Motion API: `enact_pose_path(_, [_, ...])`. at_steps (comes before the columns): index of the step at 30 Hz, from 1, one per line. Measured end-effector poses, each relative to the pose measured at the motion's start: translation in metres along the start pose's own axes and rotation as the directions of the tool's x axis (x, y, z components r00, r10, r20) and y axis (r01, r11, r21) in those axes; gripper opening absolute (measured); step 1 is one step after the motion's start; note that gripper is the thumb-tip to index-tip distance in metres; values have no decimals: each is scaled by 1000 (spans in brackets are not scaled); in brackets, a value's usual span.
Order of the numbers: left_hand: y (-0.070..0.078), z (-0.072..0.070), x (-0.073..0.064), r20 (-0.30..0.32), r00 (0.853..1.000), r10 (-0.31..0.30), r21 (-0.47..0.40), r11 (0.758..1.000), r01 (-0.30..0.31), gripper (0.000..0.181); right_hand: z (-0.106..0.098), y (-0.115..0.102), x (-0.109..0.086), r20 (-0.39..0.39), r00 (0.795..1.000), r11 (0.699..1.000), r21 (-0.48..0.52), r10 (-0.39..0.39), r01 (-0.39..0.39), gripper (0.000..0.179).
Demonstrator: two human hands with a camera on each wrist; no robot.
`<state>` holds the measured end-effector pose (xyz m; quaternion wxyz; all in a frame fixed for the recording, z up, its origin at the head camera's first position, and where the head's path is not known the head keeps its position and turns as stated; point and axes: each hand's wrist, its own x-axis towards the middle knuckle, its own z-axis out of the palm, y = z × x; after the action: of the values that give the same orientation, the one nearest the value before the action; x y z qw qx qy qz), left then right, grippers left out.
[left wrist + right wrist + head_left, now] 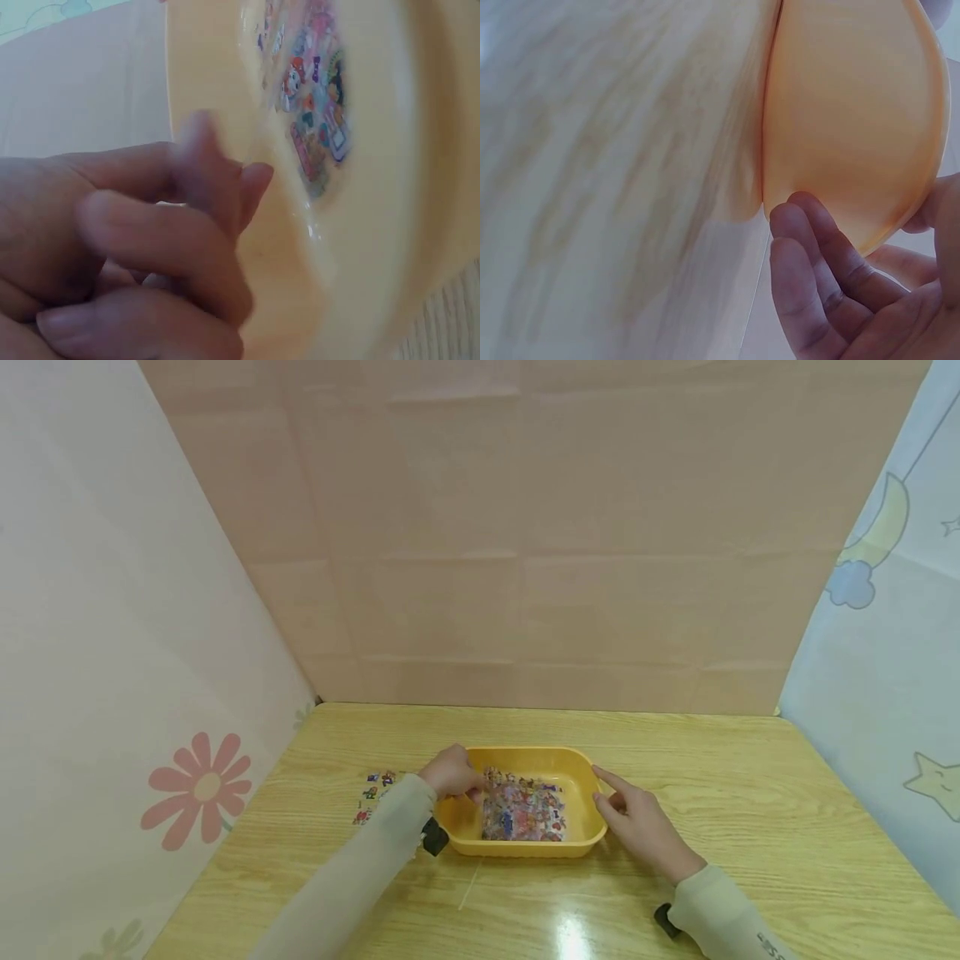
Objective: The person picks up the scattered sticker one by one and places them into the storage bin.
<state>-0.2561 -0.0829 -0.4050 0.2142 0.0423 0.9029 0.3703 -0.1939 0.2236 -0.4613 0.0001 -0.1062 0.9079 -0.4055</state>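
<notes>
A yellow plastic tray (pixel 525 849) sits on the wooden table with clear sheets of colourful cartoon stickers (pixel 536 822) inside. Over its left end, my left hand (pixel 453 772) pinches the edge of a clear sticker sheet between thumb and fingers. That sheet is blurred over the others. In the left wrist view the curled fingers (pixel 217 187) stand beside the printed stickers (pixel 315 112). At the tray's right end my right hand (pixel 637 818) holds the rim. The right wrist view has its fingers (pixel 832 240) against the outer wall (pixel 847 112), the thumb at the rim.
More small stickers (pixel 371 793) lie on the table left of the tray, partly hidden by the left sleeve (pixel 367 860). The wooden table (pixel 750 793) extends to both sides. A plain pinkish-beige sheet (pixel 525 568) stands behind it, with patterned side panels left and right.
</notes>
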Motion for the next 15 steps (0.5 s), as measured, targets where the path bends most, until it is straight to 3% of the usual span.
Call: enact_pose_path(15, [-4,1,6,-27,1000,0,8,1000,1,27,-1,0,2,7,1000,1000,-6,14,-14,53])
